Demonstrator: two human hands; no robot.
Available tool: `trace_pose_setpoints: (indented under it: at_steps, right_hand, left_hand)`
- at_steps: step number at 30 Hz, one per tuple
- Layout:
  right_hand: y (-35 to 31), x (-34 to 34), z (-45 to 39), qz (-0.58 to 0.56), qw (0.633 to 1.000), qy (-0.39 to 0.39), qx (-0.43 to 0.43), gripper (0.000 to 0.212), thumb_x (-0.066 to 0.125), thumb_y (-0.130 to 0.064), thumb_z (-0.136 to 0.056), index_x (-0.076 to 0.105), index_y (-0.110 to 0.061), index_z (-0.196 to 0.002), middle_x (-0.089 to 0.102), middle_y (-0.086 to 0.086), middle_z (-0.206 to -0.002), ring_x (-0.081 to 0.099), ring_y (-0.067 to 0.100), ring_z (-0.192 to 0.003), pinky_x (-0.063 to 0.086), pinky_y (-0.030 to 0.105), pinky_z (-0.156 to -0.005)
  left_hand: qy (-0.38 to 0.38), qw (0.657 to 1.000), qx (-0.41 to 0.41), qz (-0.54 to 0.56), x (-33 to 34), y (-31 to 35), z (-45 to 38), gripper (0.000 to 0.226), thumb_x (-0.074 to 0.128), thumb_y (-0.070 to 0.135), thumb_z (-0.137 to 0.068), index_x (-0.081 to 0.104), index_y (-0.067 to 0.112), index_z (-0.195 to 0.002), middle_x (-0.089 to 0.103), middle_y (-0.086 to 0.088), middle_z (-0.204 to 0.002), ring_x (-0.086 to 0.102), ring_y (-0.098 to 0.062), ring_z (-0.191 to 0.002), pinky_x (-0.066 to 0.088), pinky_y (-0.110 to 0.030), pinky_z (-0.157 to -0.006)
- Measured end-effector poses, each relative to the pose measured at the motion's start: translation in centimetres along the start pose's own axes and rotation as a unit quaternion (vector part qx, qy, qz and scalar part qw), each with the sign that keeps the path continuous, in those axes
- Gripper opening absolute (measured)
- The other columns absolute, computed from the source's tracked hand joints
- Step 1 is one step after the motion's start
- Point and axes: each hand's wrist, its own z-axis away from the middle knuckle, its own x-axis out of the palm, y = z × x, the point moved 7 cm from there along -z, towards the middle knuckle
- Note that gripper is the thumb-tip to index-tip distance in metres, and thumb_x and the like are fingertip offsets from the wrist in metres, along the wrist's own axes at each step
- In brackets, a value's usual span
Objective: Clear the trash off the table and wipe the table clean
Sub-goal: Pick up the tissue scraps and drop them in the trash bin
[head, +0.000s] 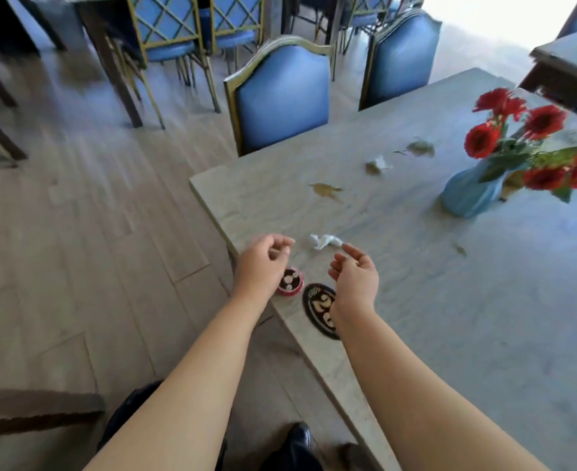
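Observation:
A crumpled white tissue [324, 241] lies near the front left corner of the pale stone table [450, 317]. My right hand [355, 277] hovers just right of it, fingers loosely curled, fingertips almost touching the tissue, holding nothing. My left hand [263, 263] hangs over the table's edge left of the tissue, fingers loosely curled and empty. Farther back lie a brown dried leaf [326, 190], a small tissue scrap with a leaf [377, 165] and another leaf [420, 147]. A tiny leaf bit [460, 249] lies to the right.
A blue vase with red flowers [474, 192] stands at the table's right. A small red round dish [290, 282] and a black oval number plate [319, 311] sit at the near edge under my wrists. Blue chairs [280, 93] stand behind the table.

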Motion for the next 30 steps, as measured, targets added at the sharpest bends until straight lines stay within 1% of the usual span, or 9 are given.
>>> trace_pose_setpoints:
  at_steps: [4, 8, 12, 15, 17, 19, 22, 25, 30]
  right_hand:
    - [-1.4, -1.6, -5.0, 0.036, 0.999, 0.036, 0.01, 0.037, 0.034, 0.007, -0.091, 0.065, -0.009, -0.105, 0.063, 0.005, -0.094, 0.055, 0.012, -0.073, 0.049, 0.023, -0.066]
    - [-2.2, -2.0, -7.1, 0.046, 0.998, 0.037, 0.022, 0.038, 0.035, 0.006, -0.091, 0.065, -0.012, -0.103, 0.064, 0.004, -0.098, 0.056, 0.014, -0.077, 0.049, 0.023, -0.067]
    - [-3.1, -2.3, -8.9, 0.038, 0.998, 0.038, 0.037, 0.036, 0.036, 0.004, -0.092, 0.065, -0.012, -0.105, 0.064, 0.004, -0.099, 0.056, 0.014, -0.081, 0.048, 0.023, -0.069]
    - [-3.8, -1.7, -9.7, 0.03, 0.999, 0.012, 0.036, 0.032, 0.037, 0.0, -0.096, 0.065, -0.011, -0.107, 0.064, 0.005, -0.099, 0.057, 0.014, -0.085, 0.049, 0.024, -0.076]
    - [-4.0, -0.5, -10.1, -0.001, 0.998, -0.029, 0.063, 0.027, 0.038, -0.013, -0.101, 0.064, -0.012, -0.108, 0.064, 0.008, -0.1, 0.058, 0.017, -0.087, 0.049, 0.028, -0.08]
    - [-3.9, 1.0, -10.3, -0.052, 0.988, -0.076, 0.128, 0.034, 0.035, -0.031, -0.104, 0.063, -0.012, -0.11, 0.063, 0.01, -0.098, 0.058, 0.021, -0.086, 0.05, 0.034, -0.08]
    - [-4.7, 2.6, -10.9, -0.112, 0.971, -0.116, 0.177, 0.05, 0.03, -0.045, -0.103, 0.063, -0.008, -0.108, 0.063, 0.012, -0.085, 0.059, 0.023, -0.073, 0.052, 0.035, -0.067]
    - [-6.1, 3.1, -12.8, -0.155, 0.968, -0.098, 0.169, 0.052, 0.029, -0.044, -0.103, 0.061, -0.002, -0.106, 0.058, 0.011, -0.079, 0.053, 0.016, -0.06, 0.05, 0.032, -0.061]
    - [-8.0, 2.0, -17.2, -0.13, 0.981, -0.001, 0.141, 0.03, 0.041, -0.031, -0.102, 0.055, -0.008, -0.09, 0.046, 0.006, -0.071, 0.046, 0.016, -0.058, 0.043, 0.027, -0.053]
  left_hand:
    - [-0.105, 0.965, 0.126, -0.203, 7.0, 2.1, -3.5, 0.034, 0.065, 0.013, -0.087, 0.065, 0.028, -0.117, 0.048, 0.007, -0.12, 0.045, -0.012, -0.106, 0.041, -0.021, -0.083]
    - [-0.137, 0.941, 0.155, -0.268, 9.9, 1.8, -4.8, 0.045, 0.066, 0.014, -0.087, 0.059, 0.034, -0.127, 0.045, 0.009, -0.123, 0.037, -0.012, -0.111, 0.04, -0.023, -0.086]
    - [-0.159, 0.939, 0.15, -0.264, 11.4, 1.9, -6.2, 0.023, 0.065, 0.009, -0.086, 0.072, 0.021, -0.105, 0.057, 0.007, -0.103, 0.047, -0.015, -0.104, 0.042, -0.026, -0.086]
    - [-0.152, 0.959, 0.136, -0.198, 11.5, 2.9, -7.3, 0.011, 0.072, 0.011, -0.082, 0.075, 0.018, -0.091, 0.058, 0.005, -0.095, 0.056, -0.013, -0.093, 0.04, -0.015, -0.075]
    - [-0.139, 0.972, 0.138, -0.13, 11.4, 4.7, -8.0, 0.011, 0.076, 0.015, -0.08, 0.077, 0.018, -0.09, 0.053, 0.005, -0.091, 0.057, -0.01, -0.086, 0.043, -0.013, -0.073]
    - [-0.131, 0.977, 0.145, -0.079, 11.7, 6.9, -8.7, 0.012, 0.077, 0.014, -0.079, 0.077, 0.018, -0.09, 0.057, 0.006, -0.089, 0.061, -0.009, -0.083, 0.051, -0.02, -0.076]
    - [-0.126, 0.976, 0.164, -0.07, 12.6, 9.7, -9.6, 0.012, 0.079, 0.014, -0.075, 0.074, 0.022, -0.082, 0.064, 0.01, -0.086, 0.062, -0.009, -0.087, 0.05, -0.023, -0.079]
    - [-0.136, 0.965, 0.194, -0.11, 13.8, 11.2, -10.7, 0.013, 0.078, 0.029, -0.075, 0.073, 0.033, -0.086, 0.066, 0.018, -0.083, 0.054, -0.006, -0.099, 0.044, -0.029, -0.091]
    - [-0.135, 0.962, 0.222, -0.086, 16.0, 11.8, -15.4, 0.014, 0.062, 0.022, -0.09, 0.069, 0.03, -0.1, 0.069, 0.012, -0.092, 0.057, -0.008, -0.095, 0.045, -0.021, -0.08]
